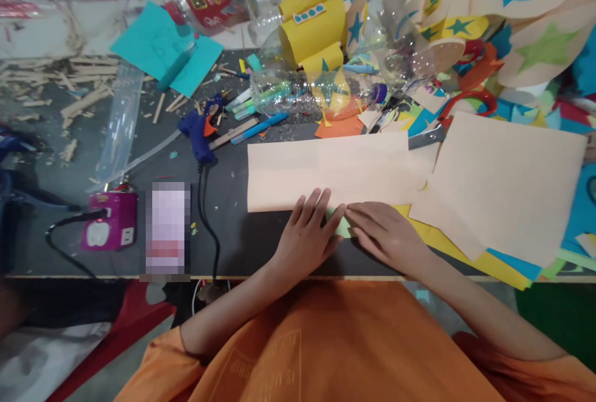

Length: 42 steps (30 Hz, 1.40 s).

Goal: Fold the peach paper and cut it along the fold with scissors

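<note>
A long, pale peach strip of paper [321, 169] lies flat on the dark table in front of me. My left hand [310, 234] rests with fingers spread, its fingertips on the strip's near edge. My right hand [388, 231] lies palm down beside it, fingers stretched along the same edge. Between the two hands a small light green piece of paper [343, 226] shows under the edge, partly covered by the fingers. Neither hand grips anything.
Peach sheets [507, 184] overlap coloured paper at right. Red-handled scissors [472, 97], plastic bottles and a yellow paper piece [316, 29] lie behind. A blue glue gun [198, 135], blurred phone [168, 222] and magenta power adapter [109, 222] lie left.
</note>
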Each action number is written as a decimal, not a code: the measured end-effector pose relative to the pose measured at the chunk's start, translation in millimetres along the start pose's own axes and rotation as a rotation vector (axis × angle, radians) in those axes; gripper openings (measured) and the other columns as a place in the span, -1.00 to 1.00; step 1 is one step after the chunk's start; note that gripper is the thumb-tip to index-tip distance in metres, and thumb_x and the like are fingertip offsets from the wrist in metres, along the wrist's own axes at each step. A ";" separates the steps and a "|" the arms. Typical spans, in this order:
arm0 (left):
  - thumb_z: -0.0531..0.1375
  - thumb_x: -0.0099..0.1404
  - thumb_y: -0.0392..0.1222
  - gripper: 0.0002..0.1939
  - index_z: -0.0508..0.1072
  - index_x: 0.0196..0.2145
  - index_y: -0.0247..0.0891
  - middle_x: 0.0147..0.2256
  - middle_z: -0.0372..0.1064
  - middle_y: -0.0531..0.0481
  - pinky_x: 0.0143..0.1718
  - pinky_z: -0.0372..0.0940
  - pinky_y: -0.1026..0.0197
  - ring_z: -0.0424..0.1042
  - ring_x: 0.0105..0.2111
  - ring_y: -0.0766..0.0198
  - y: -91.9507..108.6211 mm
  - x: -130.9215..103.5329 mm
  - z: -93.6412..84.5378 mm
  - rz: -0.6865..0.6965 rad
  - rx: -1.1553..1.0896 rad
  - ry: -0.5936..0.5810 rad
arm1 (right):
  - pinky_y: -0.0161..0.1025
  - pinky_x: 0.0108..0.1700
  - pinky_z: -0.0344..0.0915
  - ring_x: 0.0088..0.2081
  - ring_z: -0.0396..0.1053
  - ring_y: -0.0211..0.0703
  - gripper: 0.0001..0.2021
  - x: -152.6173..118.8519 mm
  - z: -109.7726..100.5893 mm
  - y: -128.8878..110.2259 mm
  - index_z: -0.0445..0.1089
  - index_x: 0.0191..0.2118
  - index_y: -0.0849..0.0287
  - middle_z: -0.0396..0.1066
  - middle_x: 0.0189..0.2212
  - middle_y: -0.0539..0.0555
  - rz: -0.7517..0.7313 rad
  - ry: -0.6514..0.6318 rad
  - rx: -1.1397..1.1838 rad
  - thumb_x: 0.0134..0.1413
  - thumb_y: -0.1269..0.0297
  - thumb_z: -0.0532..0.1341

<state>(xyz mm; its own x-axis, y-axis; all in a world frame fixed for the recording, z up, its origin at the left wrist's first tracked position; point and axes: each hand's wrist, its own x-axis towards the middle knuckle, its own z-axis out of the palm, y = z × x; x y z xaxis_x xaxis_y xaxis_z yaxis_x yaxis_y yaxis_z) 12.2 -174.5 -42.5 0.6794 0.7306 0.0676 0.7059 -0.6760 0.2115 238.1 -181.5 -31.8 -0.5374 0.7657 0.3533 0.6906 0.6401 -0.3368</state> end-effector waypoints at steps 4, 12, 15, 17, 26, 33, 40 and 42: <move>0.13 0.50 -0.06 -0.50 0.31 0.33 -0.21 0.36 0.24 -0.32 0.34 0.20 -0.09 0.25 0.37 -0.10 -1.1 -2.4 1.4 0.017 0.029 0.025 | -0.06 -0.11 0.58 -0.15 0.59 -0.03 -0.71 5.2 6.6 -7.7 0.51 0.04 0.25 0.63 -0.15 0.22 0.026 0.006 -0.031 0.42 0.38 0.07; 0.00 0.57 -0.03 -0.49 0.38 0.28 -0.40 0.28 0.35 -0.34 0.32 0.24 -0.07 0.37 0.29 -0.03 -4.7 -13.7 -15.2 -0.007 0.086 0.031 | -0.14 -0.22 0.53 -0.30 0.53 -0.08 -0.69 8.2 -2.7 -7.7 0.54 -0.07 0.34 0.63 -0.29 0.20 0.013 -0.039 -0.125 0.43 0.39 0.04; -0.02 0.58 -0.05 -0.50 0.41 0.26 -0.39 0.27 0.37 -0.33 0.28 0.27 -0.08 0.41 0.25 -0.03 -8.3 -19.6 -22.5 -0.015 0.147 0.031 | -0.14 -0.21 0.51 -0.29 0.52 -0.08 -0.69 7.0 -2.9 -7.4 0.54 -0.06 0.38 0.62 -0.28 0.22 0.004 -0.047 -0.134 0.42 0.41 0.05; -0.04 0.58 -0.08 -0.51 0.43 0.25 -0.40 0.25 0.39 -0.32 0.26 0.28 -0.10 0.43 0.23 -0.03 -10.6 -23.7 -26.1 -0.021 0.182 0.033 | -0.14 -0.21 0.49 -0.29 0.51 -0.07 -0.70 6.0 -2.0 -7.1 0.53 -0.05 0.41 0.62 -0.27 0.23 0.004 -0.047 -0.136 0.42 0.41 0.06; -0.03 0.57 -0.18 -0.54 0.41 0.26 -0.45 0.19 0.48 -0.24 0.31 0.20 -0.09 0.50 0.15 -0.01 -16.0 -42.7 -31.9 -0.103 0.188 0.017 | -0.14 -0.19 0.48 -0.29 0.50 -0.08 -0.73 6.4 -2.2 -6.6 0.52 -0.04 0.40 0.62 -0.27 0.22 -0.014 -0.045 -0.153 0.40 0.43 0.08; -0.04 0.57 -0.21 -0.56 0.44 0.20 -0.50 0.07 0.56 -0.29 0.24 0.22 -0.13 0.55 0.04 -0.04 -26.8 -55.6 -36.3 -0.111 0.249 0.051 | -0.12 -0.17 0.44 -0.28 0.50 -0.08 -0.72 5.4 -5.4 -10.1 0.52 -0.03 0.37 0.64 -0.25 0.18 -0.006 -0.057 -0.188 0.41 0.42 0.07; -0.05 0.57 -0.21 -0.56 0.40 0.21 -0.52 0.06 0.55 -0.31 0.14 0.24 -0.15 0.53 0.04 -0.08 -39.2 -69.6 -39.2 -0.135 0.311 0.044 | -0.09 -0.10 0.36 -0.28 0.52 -0.07 -0.75 -9.1 -22.7 -2.1 0.53 -0.09 0.33 0.62 -0.30 0.16 0.073 -0.061 -0.274 0.39 0.44 0.09; -0.05 0.57 -0.21 -0.57 0.39 0.21 -0.50 0.06 0.55 -0.30 0.13 0.25 -0.12 0.53 0.04 -0.06 -40.3 -70.2 -39.2 -0.140 0.312 0.047 | -0.06 -0.02 0.34 -0.28 0.52 -0.06 -0.78 -16.4 -29.0 3.1 0.54 -0.11 0.33 0.61 -0.32 0.17 0.089 -0.070 -0.330 0.36 0.45 0.13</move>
<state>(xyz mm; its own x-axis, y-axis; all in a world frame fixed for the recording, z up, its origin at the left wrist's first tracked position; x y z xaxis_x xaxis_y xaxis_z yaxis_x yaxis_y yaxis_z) -71.7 -194.8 -17.5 0.5669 0.8170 0.1058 0.8237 -0.5604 -0.0859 263.1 -193.9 -13.3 -0.4920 0.8273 0.2710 0.8493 0.5246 -0.0595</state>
